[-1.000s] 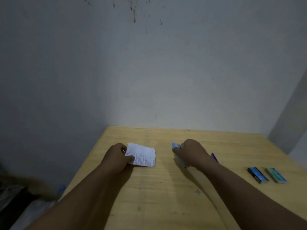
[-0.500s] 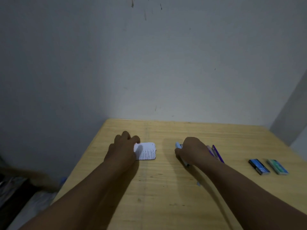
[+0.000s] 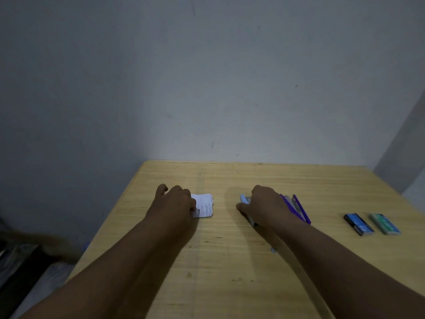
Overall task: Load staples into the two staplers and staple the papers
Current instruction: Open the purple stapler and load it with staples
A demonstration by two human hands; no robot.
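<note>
A small stack of white printed papers (image 3: 204,205) lies on the wooden table (image 3: 230,261). My left hand (image 3: 174,203) rests on its left part, fingers curled over it. My right hand (image 3: 264,203) is closed over a light blue stapler (image 3: 244,200), whose front end pokes out to the left of my fingers. A purple stapler (image 3: 296,208) lies flat just right of that hand, touching it. Two small staple boxes, one blue (image 3: 358,224) and one teal (image 3: 385,223), sit side by side at the right.
A grey wall (image 3: 207,88) rises right behind the table's far edge. The table's left edge drops off to dark clutter (image 3: 20,268) on the floor. A tiny scrap (image 3: 273,250) lies under my right forearm.
My left hand has laid the papers flat on the table and now covers their left side. The right hand has set the blue stapler down beside the purple one.
</note>
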